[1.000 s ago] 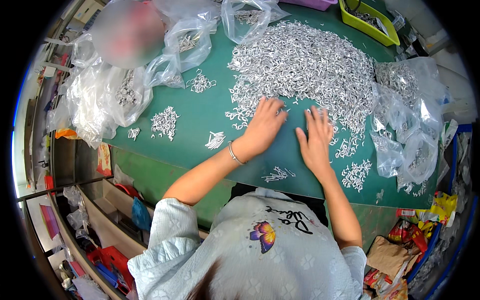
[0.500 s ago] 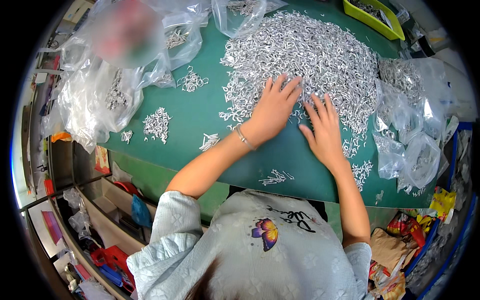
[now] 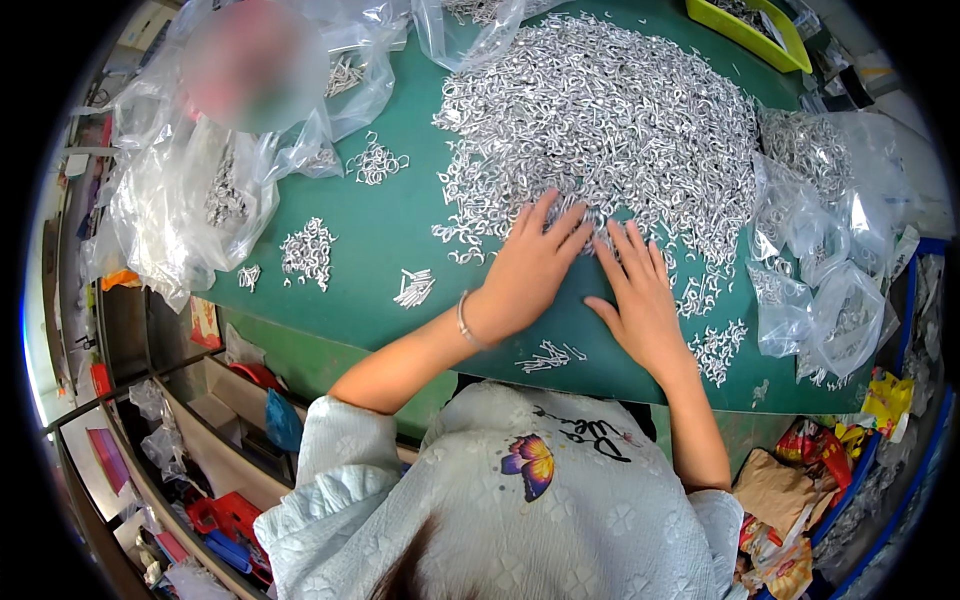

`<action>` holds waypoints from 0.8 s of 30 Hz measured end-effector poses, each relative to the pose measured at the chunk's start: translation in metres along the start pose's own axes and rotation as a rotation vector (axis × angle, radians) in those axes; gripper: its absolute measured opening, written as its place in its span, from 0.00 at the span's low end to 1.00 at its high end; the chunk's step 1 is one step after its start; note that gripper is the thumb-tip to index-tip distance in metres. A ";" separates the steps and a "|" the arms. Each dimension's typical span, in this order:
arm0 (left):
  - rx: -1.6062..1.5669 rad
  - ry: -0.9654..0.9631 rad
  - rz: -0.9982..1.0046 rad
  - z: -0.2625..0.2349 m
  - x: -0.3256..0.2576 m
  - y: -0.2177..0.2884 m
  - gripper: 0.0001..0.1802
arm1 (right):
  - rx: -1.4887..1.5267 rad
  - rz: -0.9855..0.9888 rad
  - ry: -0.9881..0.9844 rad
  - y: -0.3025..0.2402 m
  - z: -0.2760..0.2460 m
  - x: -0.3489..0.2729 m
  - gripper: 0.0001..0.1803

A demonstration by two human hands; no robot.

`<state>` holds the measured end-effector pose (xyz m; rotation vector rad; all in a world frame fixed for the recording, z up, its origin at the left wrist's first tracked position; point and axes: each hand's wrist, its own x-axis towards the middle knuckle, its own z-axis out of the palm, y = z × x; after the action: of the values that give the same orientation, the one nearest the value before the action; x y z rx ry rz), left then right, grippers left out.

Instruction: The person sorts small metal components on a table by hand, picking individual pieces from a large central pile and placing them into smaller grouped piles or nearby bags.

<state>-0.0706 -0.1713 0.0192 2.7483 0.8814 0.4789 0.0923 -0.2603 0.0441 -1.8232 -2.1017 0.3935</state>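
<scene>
Metal hooks [image 3: 610,120] lie heaped on the green desk [image 3: 400,230]; both hands, left hand [image 3: 530,265] and right hand [image 3: 640,295], rest flat with fingers spread, gripping nothing. Raking small batches off the heap's near edge would likely work best.

A small workshop for sorting or packing hardware. A green-covered table [image 3: 400,230] carries a great heap of small silvery metal hooks [image 3: 610,120] toward its far edge, with clear plastic bags [image 3: 190,200] of the same parts along its left and right edges. A yellow-green tray [image 3: 745,30] sits at the far right corner, and cluttered shelves [image 3: 190,440] stand below the table's left edge.
</scene>
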 end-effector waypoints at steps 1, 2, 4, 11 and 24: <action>-0.026 -0.033 0.018 -0.002 -0.010 0.002 0.26 | -0.003 -0.015 -0.045 0.004 -0.007 -0.006 0.29; -0.052 -0.067 0.034 -0.005 -0.020 0.005 0.26 | -0.005 -0.030 -0.091 0.008 -0.012 -0.010 0.28; -0.006 -0.084 -0.031 -0.012 -0.027 0.006 0.26 | -0.046 0.007 0.022 0.021 -0.015 -0.012 0.25; -0.006 0.042 -0.074 -0.007 -0.014 0.007 0.20 | -0.006 -0.027 0.196 0.009 -0.001 0.022 0.20; -0.063 0.179 -0.196 -0.004 0.016 -0.004 0.18 | -0.042 -0.070 0.352 0.005 0.016 0.064 0.10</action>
<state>-0.0614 -0.1582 0.0254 2.5581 1.1437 0.7088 0.0817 -0.1963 0.0316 -1.6911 -1.9327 0.0069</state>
